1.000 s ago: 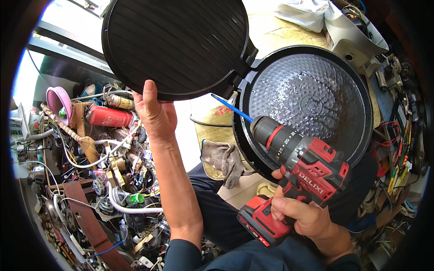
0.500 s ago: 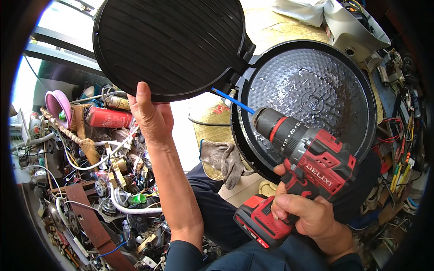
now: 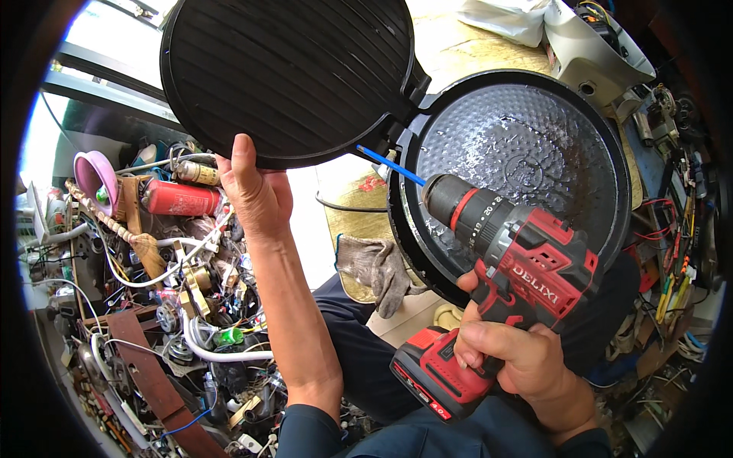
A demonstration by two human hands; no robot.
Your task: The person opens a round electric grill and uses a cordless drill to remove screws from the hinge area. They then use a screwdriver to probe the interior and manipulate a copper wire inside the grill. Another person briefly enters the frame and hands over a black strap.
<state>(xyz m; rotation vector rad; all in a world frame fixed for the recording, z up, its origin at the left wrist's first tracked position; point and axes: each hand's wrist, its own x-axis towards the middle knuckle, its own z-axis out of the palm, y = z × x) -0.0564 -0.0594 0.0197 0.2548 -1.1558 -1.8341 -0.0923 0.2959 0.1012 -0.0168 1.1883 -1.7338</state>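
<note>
My right hand [image 3: 519, 351] grips a red and black cordless drill [image 3: 527, 263] by its handle, with the battery pack below. A long blue bit [image 3: 391, 166] sticks out of the chuck and points up and left toward the hinge [image 3: 405, 114] of a round double-sided electric griddle. Whether its tip touches the griddle, I cannot tell. My left hand [image 3: 256, 191] holds the raised, ridged black lid [image 3: 282, 76] at its lower edge, thumb on the ridged face. The dimpled, shiny lower pan [image 3: 527, 160] lies open to the right, partly behind the drill.
A grey work glove [image 3: 378, 271] lies below the hinge, near a black cord [image 3: 347, 206]. Loose parts and cables crowd the left, with a red cylinder [image 3: 183, 198], a pink ring-shaped piece [image 3: 95, 179] and a brush [image 3: 145, 252]. Tools and wires [image 3: 679, 267] pile up at right.
Lid, pan and drill have shifted only very slightly in the picture. Both hands keep their hold, and the bit stays by the hinge.
</note>
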